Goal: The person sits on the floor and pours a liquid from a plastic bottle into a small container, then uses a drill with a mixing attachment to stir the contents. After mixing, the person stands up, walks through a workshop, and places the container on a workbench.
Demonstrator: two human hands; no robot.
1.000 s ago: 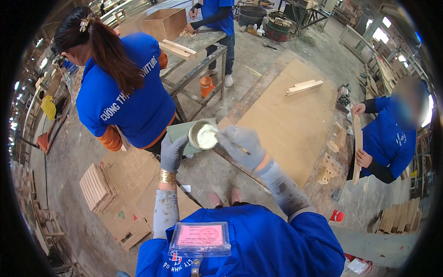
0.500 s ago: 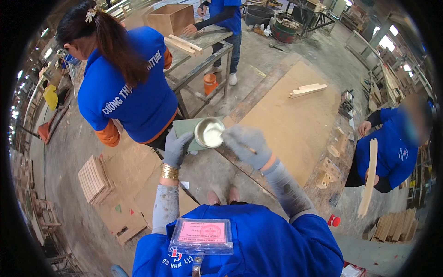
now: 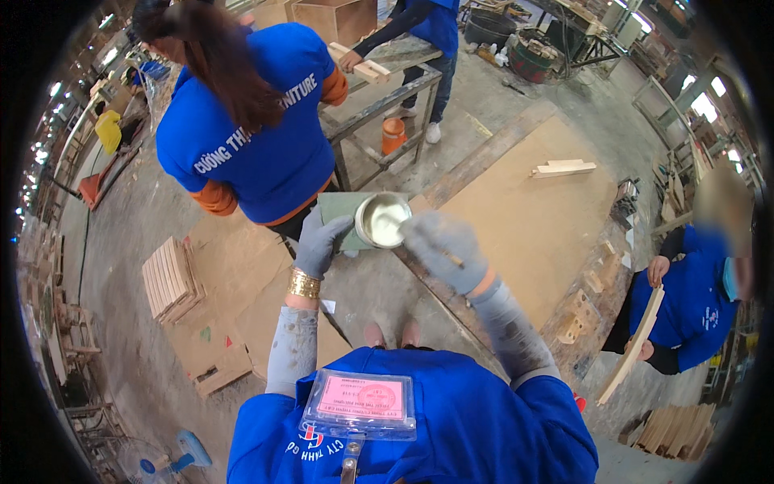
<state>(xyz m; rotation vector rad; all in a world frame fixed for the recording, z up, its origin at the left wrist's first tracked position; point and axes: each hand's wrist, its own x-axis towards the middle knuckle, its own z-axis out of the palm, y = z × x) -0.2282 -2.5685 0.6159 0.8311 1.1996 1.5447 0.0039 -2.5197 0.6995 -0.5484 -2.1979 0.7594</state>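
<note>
In front of me my gloved left hand grips a flat grey-green sheet, its thumb lying across the face. Against the sheet's right side is a round cup with creamy white liquid in it; whether my fingers reach beneath the cup is hidden. My right hand, also gloved and slightly blurred, is closed at the cup's right rim. A thin stick-like handle pokes out of its fist; the handle's other end is hidden by the fingers.
Right of me stands a board-topped table bearing wooden pieces and drilled blocks. A co-worker stands ahead left, near a metal-frame bench. Another person at right holds a curved slat. Stacked slats lie left on cardboard.
My view has shifted, and both hands stay together at the cup. The person across the bench now touches the wooden pieces there. The right-hand co-worker's slat has tilted.
</note>
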